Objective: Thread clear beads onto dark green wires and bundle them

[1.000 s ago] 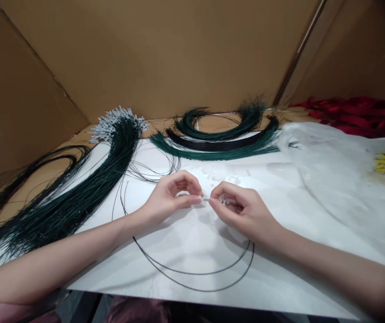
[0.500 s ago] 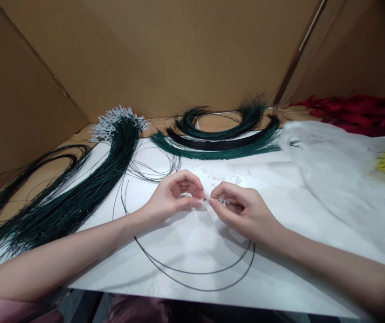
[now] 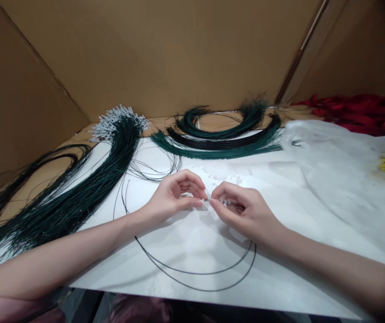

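Over the middle of the white sheet (image 3: 192, 255), my hands almost meet at the fingertips. My right hand (image 3: 242, 206) pinches dark wires (image 3: 226, 279) that curve below it in a wide loop toward my left forearm. Several small white beads (image 3: 225, 202) sit on the wires by the right fingers. At the wire tip, the thumb and forefinger of my left hand (image 3: 179, 195) are closed on a small white bead (image 3: 202, 201). Its other fingers curl behind, partly hidden.
A long bundle of dark green wires (image 3: 101, 188), tipped with white beads (image 3: 118, 123), lies on the left. More curved wire bundles (image 3: 226, 146) lie at the back. Loose white beads (image 3: 219, 170) are scattered beyond my hands. A clear plastic bag (image 3: 340, 166) and red ribbon (image 3: 360, 110) are on the right.
Barely anything differs. Both hands keep their pinch near the wire tip, and the view has shifted very slightly.
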A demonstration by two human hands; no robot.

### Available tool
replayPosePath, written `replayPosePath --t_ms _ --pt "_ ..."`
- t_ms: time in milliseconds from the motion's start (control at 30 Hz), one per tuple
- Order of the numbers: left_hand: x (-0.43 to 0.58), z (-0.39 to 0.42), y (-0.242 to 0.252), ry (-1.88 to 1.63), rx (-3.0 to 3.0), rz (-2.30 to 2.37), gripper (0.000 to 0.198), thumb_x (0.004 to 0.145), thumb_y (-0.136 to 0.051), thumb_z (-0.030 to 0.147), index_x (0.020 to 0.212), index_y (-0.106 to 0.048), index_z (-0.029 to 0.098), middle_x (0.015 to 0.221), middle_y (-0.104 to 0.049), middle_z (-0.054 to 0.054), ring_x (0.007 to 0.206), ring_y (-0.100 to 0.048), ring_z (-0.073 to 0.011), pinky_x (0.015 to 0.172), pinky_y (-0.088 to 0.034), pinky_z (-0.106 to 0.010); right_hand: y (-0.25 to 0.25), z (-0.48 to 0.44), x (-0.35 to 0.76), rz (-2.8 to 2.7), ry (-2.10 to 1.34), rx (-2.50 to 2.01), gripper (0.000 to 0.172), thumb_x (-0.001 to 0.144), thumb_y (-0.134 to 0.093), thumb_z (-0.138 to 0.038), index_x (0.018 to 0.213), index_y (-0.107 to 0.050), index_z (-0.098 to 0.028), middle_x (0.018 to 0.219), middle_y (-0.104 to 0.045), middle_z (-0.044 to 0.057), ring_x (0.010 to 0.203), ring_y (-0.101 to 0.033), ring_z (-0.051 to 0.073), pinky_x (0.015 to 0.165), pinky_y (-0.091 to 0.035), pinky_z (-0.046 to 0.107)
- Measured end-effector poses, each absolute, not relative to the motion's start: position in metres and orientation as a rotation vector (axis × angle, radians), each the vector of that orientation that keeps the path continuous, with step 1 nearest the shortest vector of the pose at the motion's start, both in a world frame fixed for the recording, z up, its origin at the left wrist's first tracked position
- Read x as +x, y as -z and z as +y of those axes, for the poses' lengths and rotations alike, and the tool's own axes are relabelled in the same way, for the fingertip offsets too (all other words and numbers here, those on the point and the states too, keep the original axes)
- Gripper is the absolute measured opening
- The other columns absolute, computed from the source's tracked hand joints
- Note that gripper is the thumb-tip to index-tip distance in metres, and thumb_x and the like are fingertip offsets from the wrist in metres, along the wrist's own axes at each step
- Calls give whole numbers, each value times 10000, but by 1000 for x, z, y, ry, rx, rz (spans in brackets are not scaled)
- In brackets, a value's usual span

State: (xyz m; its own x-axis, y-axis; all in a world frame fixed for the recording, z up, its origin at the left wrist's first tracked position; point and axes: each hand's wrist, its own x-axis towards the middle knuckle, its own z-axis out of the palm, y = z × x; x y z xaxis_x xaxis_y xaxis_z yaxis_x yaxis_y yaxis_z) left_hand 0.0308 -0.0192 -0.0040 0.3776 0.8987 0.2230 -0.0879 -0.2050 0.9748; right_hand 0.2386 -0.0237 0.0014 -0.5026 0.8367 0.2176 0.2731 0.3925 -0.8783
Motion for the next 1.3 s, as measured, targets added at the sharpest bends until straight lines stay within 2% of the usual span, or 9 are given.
replayPosePath --t_ms 767,1133,1300 --pt "30 -18 6 -1057 1502 774 278 719 -802 132 931 -623 156 791 -687 -5 743 -647 -103 721 -527 -220 -1 -24 239 -2032 -1002 -913 89 874 -557 -196 789 -567 -169 609 -469 -47 460 -283 48 426 -228 208" --pt "31 -19 4 -1047 1524 781 284 716 -802 142 933 -620 153 796 -686 -15 737 -643 -111 722 -527 -234 -1 -25 239 -2041 -969 -918 84 865 -569 -186 784 -585 -167 569 -426 -60 457 -269 49 428 -218 208" --pt "32 -21 3 -1056 1555 802 285 716 -799 141 937 -621 147 811 -682 -22 749 -641 -116 748 -520 -248 0 -23 237 -2038 -978 -960 86 876 -572 -211 803 -586 -169 585 -453 -53 463 -283 54 438 -224 217"
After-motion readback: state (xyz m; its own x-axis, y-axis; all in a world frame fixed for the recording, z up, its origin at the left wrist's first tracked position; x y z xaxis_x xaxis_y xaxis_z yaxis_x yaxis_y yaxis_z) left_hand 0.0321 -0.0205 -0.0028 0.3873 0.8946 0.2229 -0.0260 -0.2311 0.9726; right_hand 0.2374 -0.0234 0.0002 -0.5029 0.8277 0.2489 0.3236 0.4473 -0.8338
